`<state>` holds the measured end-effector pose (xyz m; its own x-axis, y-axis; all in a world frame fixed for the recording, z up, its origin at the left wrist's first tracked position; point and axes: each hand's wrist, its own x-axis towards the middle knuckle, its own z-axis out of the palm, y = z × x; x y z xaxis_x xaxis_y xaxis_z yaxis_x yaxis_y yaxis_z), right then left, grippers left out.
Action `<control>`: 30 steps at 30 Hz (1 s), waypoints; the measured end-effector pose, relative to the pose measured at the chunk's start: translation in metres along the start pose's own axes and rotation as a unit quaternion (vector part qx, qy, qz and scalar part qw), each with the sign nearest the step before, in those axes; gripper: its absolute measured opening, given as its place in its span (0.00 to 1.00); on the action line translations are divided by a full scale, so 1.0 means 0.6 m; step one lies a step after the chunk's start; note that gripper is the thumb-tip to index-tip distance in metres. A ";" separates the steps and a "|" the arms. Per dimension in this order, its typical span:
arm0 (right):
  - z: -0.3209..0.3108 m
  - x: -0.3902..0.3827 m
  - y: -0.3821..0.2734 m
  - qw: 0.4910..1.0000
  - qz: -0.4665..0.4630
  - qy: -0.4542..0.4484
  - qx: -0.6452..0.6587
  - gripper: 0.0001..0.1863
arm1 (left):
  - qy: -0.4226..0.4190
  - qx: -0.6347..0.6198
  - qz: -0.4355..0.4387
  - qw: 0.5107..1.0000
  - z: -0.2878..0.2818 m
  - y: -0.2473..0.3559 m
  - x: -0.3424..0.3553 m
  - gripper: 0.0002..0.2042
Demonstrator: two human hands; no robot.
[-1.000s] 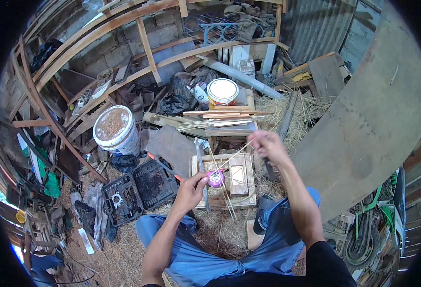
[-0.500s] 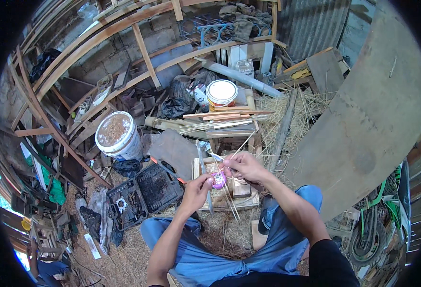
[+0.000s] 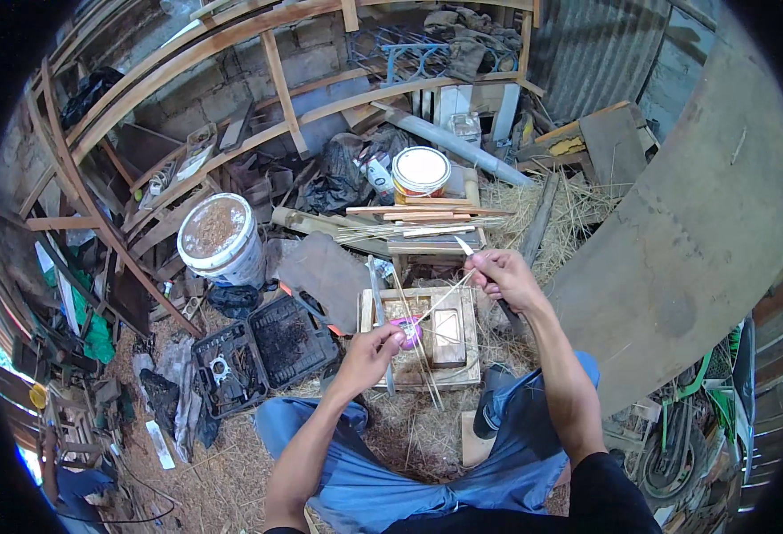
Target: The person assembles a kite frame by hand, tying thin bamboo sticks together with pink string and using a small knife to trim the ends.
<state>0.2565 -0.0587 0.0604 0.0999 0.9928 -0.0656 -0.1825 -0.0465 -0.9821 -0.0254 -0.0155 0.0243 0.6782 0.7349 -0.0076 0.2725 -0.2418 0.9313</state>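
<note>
My left hand (image 3: pixel 372 356) is closed in a pinch on one end of a thin pale strip (image 3: pixel 443 300), which looks like bamboo. The strip slants up to my right hand (image 3: pixel 504 276). That hand is wrapped round a knife (image 3: pixel 464 244), its short bright blade pointing up and away and its dark handle showing below the fist. Just past my left fingertips is a small round purple item (image 3: pixel 413 332), partly hidden by them. Beneath both hands stands a low wooden frame (image 3: pixel 473 351) with a wooden block (image 3: pixel 448 336) inside. Other long thin strips lean across it.
Beyond the frame, a stack of wood strips (image 3: pixel 431 214) lies on a small stand, near a white-lidded tub (image 3: pixel 421 169). To the left are a bucket of brown material (image 3: pixel 218 233) and an open tool case (image 3: pixel 289 343). A large board (image 3: pixel 676 240) leans at right.
My right hand has moved up and right with the knife, away from my left hand. More of the strip now shows between them. My left hand has barely moved.
</note>
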 end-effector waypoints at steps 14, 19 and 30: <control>0.115 -0.023 0.046 0.994 0.042 -0.092 -0.046 0.14 | 0.052 -0.032 0.012 0.998 0.003 -0.023 0.010 0.10; 0.084 0.007 0.054 1.000 0.014 0.000 -0.006 0.15 | 0.055 0.001 0.050 0.997 0.005 -0.015 0.007 0.10; 0.018 -0.022 -0.005 0.992 0.000 0.112 -0.059 0.14 | 0.040 -0.038 0.030 0.998 0.003 -0.032 0.014 0.09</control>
<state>0.2450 -0.0708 0.0661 0.3173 0.9440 -0.0903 -0.0687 -0.0721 -0.9950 -0.0242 -0.0058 0.0055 0.6346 0.7693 0.0741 0.1783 -0.2391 0.9545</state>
